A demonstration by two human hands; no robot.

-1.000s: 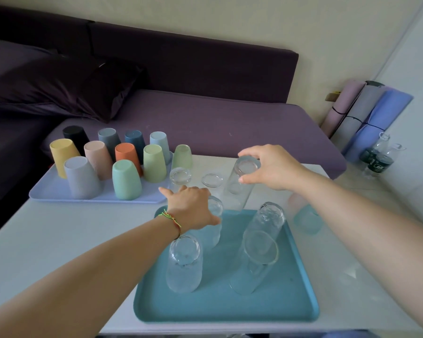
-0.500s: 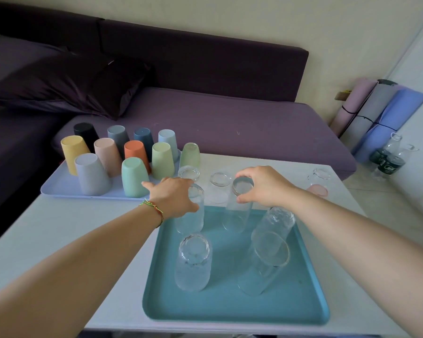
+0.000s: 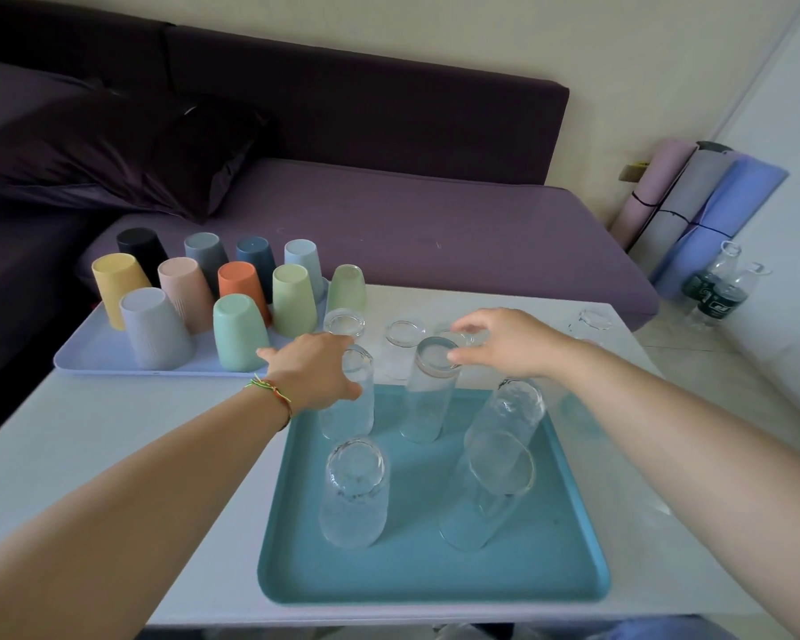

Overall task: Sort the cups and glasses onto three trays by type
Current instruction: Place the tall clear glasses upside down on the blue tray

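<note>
A teal tray point(image 3: 569, 570) lies on the white table in front of me with several tall clear glasses standing upside down on it. My left hand point(image 3: 312, 374) grips the back-left tall glass point(image 3: 349, 411) near its top. My right hand point(image 3: 509, 344) hovers with fingers spread just behind the back-middle tall glass point(image 3: 428, 399), its thumb tip at the rim. A lavender tray point(image 3: 93, 358) at the left holds several upside-down coloured plastic cups point(image 3: 239, 332). Short clear glasses point(image 3: 405, 334) stand upside down on the table behind the teal tray.
A pale green translucent cup point(image 3: 347, 288) stands at the lavender tray's right end. Another small glass point(image 3: 592, 321) sits near the table's far right corner. A purple sofa point(image 3: 389, 224) runs behind the table. Rolled mats point(image 3: 693, 200) and water bottles point(image 3: 716, 293) stand on the floor at right.
Both hands carried tall glasses onto the back of the teal tray. My right hand has opened and lifted off its glass, while my left hand still holds the other.
</note>
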